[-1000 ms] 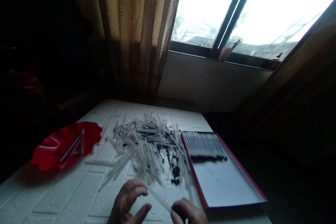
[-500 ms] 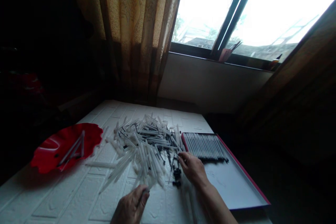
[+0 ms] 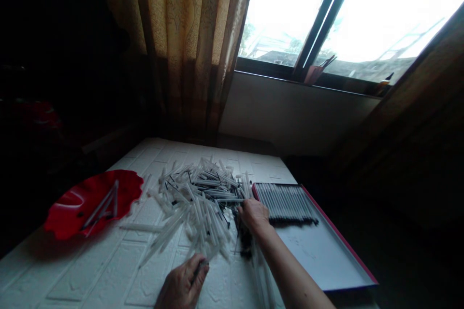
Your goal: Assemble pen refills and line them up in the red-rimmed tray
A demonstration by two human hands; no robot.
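My left hand (image 3: 183, 281) is closed near the table's front, pinching what looks like a clear pen barrel (image 3: 205, 262); only its greyish end shows. At the right edge of a loose pile of clear pen barrels and dark refills (image 3: 203, 193), my right hand (image 3: 253, 213) has its fingers bent together, and what they hold is hidden. Small black pen caps (image 3: 246, 254) lie below my right wrist. Beside that hand, a shallow red-edged box (image 3: 315, 256) holds a row of pens (image 3: 284, 201) with black ends.
A red scalloped bowl (image 3: 61, 219) with a few pen parts in it stands at the left on the white brick-patterned table (image 3: 94, 270). More clear tubes (image 3: 263, 275) lie under my right forearm. Behind are a curtain (image 3: 188, 34) and a window (image 3: 290, 19).
My right hand has moved slightly left and away from me, toward the pile's right edge, its forearm reaching farther in. My left hand has stayed nearly in place.
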